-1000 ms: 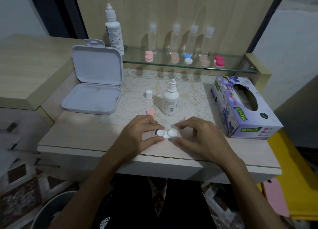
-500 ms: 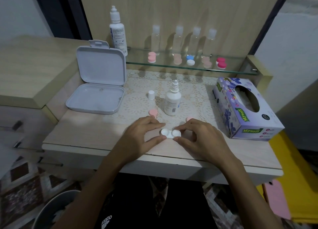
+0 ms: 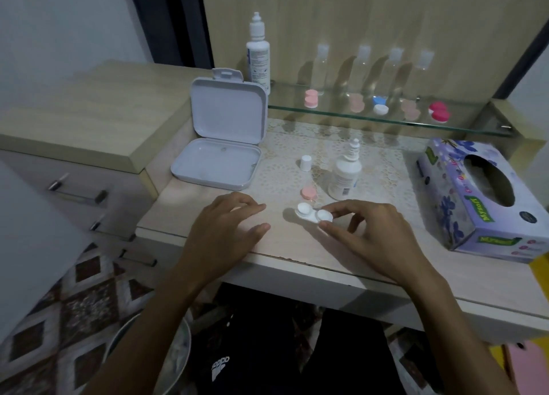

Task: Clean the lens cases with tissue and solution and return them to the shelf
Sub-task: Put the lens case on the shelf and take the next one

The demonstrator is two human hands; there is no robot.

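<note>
The white lens case (image 3: 315,213) lies near the front of the bench (image 3: 297,246), both wells uncapped, the right hand (image 3: 371,231) pinching its right end. The left hand (image 3: 228,225) rests relaxed just left, holding nothing. One pink cap (image 3: 309,192) sits just behind. Best to steady the case while adding a little solution from the uncapped bottle (image 3: 346,175). Five cases (image 3: 380,106) wait on the glass shelf (image 3: 386,121), with one tissue box (image 3: 481,198) at right.

One head-worn camera looked forward and steeply down from close above the desk's (image 3: 297,255) near edge, facing the far wall panel; the glass shelf (image 3: 386,120) lay far, the floor near and left.
</note>
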